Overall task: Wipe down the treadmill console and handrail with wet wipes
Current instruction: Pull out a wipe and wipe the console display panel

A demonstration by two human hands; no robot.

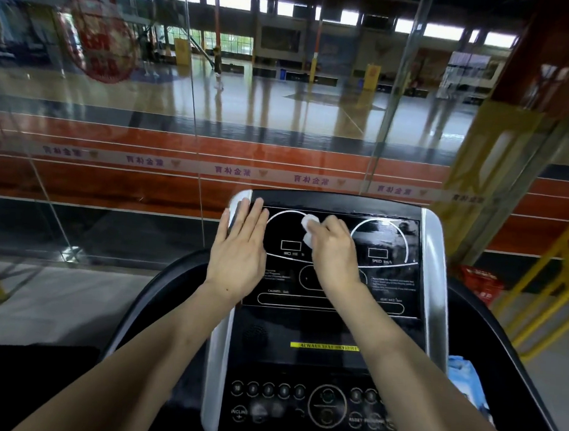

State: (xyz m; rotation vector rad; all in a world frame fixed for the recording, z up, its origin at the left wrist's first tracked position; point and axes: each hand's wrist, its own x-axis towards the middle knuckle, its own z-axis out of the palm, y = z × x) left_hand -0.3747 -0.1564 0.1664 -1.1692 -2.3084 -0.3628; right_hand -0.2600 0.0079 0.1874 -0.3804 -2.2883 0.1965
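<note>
Right hand point(332, 250) is curled around a bunched white wet wipe point(309, 228), pressing it onto the black upper display panel of the treadmill console point(323, 329), roughly centre-top, between the two white arc gauges. Wipe sticks out from the fingers on the left and upper side; the rest is hidden under the hand. Left hand point(240, 246) lies flat, fingers straight and together, holding nothing, palm down on the console's upper left area; fingertips overlap the silver side trim point(218, 360) at the top left corner. The two hands are near each other but apart, with the left arc gauge and a small rectangular readout window showing between them. Right-hand gauge area, labelled SPEED km/h, shows streaky sheen on the glossy surface. Lower down the console: a yellow warning strip point(324, 346), then a button panel point(299, 404) with a row of round keys and a central oval control, partly blurred. Both forearms come up from the bottom of the view, the right one crossing the button panel's right side. A blue wet wipes pack point(465, 383) sits just right of the console's silver edge, against the black handrail point(500, 342) curve, partly cut off by the right forearm. Red basket point(480, 281) on the floor beyond on the right. Glass wall point(115, 140) ahead, sports hall with running lanes behind it.
</note>
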